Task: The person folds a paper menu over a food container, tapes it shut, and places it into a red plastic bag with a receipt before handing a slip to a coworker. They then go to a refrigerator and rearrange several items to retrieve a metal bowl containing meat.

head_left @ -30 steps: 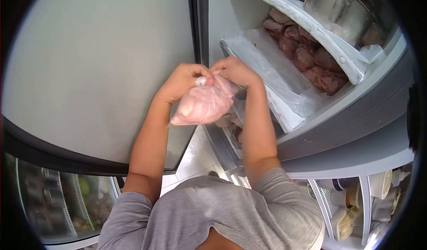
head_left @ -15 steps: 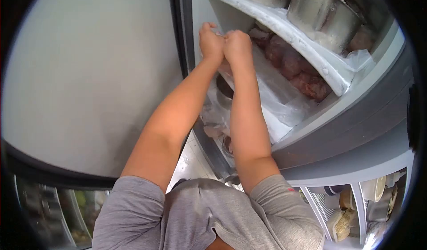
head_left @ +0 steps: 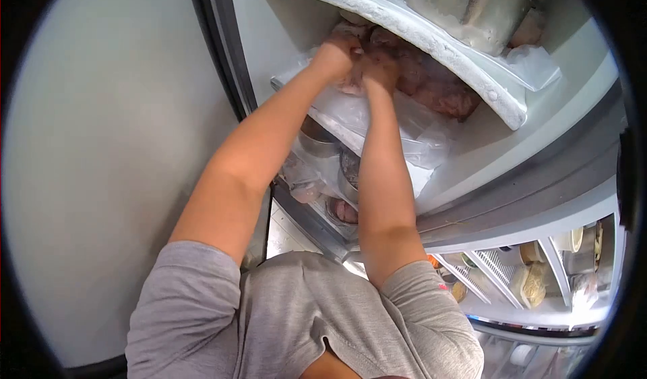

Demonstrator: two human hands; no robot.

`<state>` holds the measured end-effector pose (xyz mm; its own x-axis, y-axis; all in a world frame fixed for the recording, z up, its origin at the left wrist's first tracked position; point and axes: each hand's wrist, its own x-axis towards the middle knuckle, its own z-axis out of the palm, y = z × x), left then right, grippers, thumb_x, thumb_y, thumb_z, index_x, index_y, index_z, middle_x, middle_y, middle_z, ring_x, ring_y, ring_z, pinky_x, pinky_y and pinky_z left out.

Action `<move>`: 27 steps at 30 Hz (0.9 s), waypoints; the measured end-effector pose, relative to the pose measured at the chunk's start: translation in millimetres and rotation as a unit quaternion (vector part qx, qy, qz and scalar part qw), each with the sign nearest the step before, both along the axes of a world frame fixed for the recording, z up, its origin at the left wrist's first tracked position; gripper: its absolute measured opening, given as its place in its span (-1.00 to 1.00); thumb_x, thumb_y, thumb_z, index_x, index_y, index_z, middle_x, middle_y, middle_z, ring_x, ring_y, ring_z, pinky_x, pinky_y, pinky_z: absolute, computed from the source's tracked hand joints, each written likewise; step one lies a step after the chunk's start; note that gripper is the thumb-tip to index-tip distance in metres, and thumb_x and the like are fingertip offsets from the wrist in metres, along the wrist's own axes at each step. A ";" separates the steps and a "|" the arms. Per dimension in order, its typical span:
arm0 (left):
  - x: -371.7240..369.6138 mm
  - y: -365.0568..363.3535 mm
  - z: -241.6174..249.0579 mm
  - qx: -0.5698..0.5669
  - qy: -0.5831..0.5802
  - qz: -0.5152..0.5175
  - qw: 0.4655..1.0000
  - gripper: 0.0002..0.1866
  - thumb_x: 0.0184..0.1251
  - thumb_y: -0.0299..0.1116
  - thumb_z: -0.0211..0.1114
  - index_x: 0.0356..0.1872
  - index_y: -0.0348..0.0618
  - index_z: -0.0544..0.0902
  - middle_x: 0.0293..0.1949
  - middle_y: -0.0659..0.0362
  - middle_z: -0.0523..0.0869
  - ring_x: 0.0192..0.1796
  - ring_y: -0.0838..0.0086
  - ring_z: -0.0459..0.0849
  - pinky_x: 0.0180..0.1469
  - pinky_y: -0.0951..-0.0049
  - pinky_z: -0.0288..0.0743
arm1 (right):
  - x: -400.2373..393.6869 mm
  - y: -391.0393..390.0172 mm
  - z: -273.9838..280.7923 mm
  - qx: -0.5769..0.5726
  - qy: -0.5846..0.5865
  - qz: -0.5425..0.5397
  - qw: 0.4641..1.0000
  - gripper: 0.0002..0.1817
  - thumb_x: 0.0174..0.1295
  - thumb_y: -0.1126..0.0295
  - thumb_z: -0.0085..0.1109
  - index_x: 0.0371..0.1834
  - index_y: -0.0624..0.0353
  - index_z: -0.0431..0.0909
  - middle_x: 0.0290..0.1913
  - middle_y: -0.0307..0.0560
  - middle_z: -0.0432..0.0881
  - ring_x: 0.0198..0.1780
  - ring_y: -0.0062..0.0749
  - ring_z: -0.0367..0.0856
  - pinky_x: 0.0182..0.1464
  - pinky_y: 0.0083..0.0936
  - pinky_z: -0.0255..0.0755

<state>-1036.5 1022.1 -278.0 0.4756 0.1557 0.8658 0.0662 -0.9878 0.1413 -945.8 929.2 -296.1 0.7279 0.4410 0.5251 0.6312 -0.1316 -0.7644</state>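
Both of my hands reach into the open freezer, side by side on its middle shelf. My left hand (head_left: pixel 337 56) is at a plastic-wrapped pack of meat, its fingers curled and partly hidden. Close beside it, my right hand (head_left: pixel 379 69) has its fingers bent down against the reddish frozen meat (head_left: pixel 438 94); what it grips, if anything, is too dim to make out. Clear plastic wrap (head_left: pixel 404 119) lies on the shelf under my right wrist.
A frosted shelf edge (head_left: pixel 431 38) runs just above my hands, with a metal pot (head_left: pixel 465 11) on it. Below are metal containers (head_left: pixel 317 139) and wrapped food. The large grey door (head_left: pixel 114 163) stands at left. More stocked shelves (head_left: pixel 499 278) show at lower right.
Both hands have moved from the front left of the shelf, where they were together, deeper in and right toward the meat. The view has shifted, showing more of the lower shelf.
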 end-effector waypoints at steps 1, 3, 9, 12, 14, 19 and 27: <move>-0.3 1.0 0.4 0.001 0.003 -0.006 1.000 -0.82 0.12 -0.37 0.29 -0.28 -0.20 0.69 -0.37 -0.03 0.70 -0.31 0.05 0.65 -0.18 0.19 0.53 | 8.6 3.9 -4.3 0.031 0.025 0.013 0.999 -0.67 -0.09 0.13 0.35 -0.37 0.15 0.70 -0.35 0.07 0.69 -0.24 -0.05 0.68 -0.11 -0.27 0.50; -0.8 0.8 6.4 -0.482 0.091 -0.126 0.862 -0.83 0.19 -0.31 0.30 -0.36 -0.21 0.67 -0.46 0.11 0.66 -0.39 0.32 0.61 -0.32 0.32 0.49 | 16.2 8.7 -7.9 0.065 0.049 0.022 0.996 -0.68 -0.10 0.15 0.36 -0.32 0.11 0.70 -0.35 0.03 0.70 -0.24 -0.07 0.67 -0.08 -0.28 0.50; -12.6 -14.7 36.5 -0.592 0.175 -0.029 0.786 -0.80 0.31 -0.26 0.21 -0.43 -0.15 0.62 -0.49 0.24 0.57 -0.44 0.55 0.44 -0.40 0.47 0.34 | 3.5 8.4 5.1 0.050 -0.036 0.041 0.997 -0.79 -0.07 0.29 0.40 -0.34 0.05 0.70 -0.38 0.03 0.69 -0.28 -0.14 0.66 -0.12 -0.39 0.51; 3.6 29.8 6.8 -0.500 0.236 -0.106 0.826 -0.81 0.36 -0.26 0.14 -0.33 -0.12 0.63 -0.51 0.28 0.53 -0.45 0.56 0.41 -0.40 0.50 0.31 | 23.7 9.6 -1.7 0.017 0.042 0.178 0.983 -0.83 -0.02 0.34 0.40 -0.38 0.14 0.68 -0.43 0.03 0.69 -0.40 -0.27 0.66 -0.27 -0.44 0.53; 6.0 32.3 -0.6 -0.505 0.226 -0.123 0.824 -0.80 0.36 -0.25 0.14 -0.22 -0.14 0.63 -0.41 0.24 0.59 -0.41 0.54 0.46 -0.40 0.47 0.36 | 20.5 5.2 10.1 0.082 0.230 0.242 0.939 -0.82 0.01 0.36 0.40 -0.46 0.25 0.66 -0.49 0.01 0.66 -0.52 -0.40 0.62 -0.46 -0.49 0.49; -1.6 32.7 -8.1 -0.537 0.178 -0.228 0.792 -0.80 0.37 -0.27 0.17 -0.09 -0.12 0.58 -0.36 0.28 0.59 -0.39 0.59 0.45 -0.36 0.57 0.30 | 33.0 6.3 10.6 0.001 0.263 0.270 0.926 -0.82 0.12 0.33 0.34 -0.49 0.19 0.62 -0.54 -0.19 0.62 -0.59 -0.57 0.53 -0.57 -0.59 0.35; 20.8 43.1 -42.4 -0.417 0.105 -0.088 0.898 -0.79 0.26 -0.30 0.30 -0.23 -0.23 0.70 -0.27 0.08 0.75 -0.29 0.49 0.65 -0.19 0.47 0.53 | 13.4 28.9 -7.2 -0.069 -0.114 0.012 0.991 -0.63 -0.10 0.28 0.37 -0.26 0.31 0.61 -0.37 0.22 0.66 -0.25 0.05 0.66 -0.15 -0.26 0.51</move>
<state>-1015.7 1065.3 -320.5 0.6953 0.6155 0.3711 0.0306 -0.5412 0.8404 -932.4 958.1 -303.3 0.5857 0.5358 0.6082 0.7899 -0.2091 -0.5765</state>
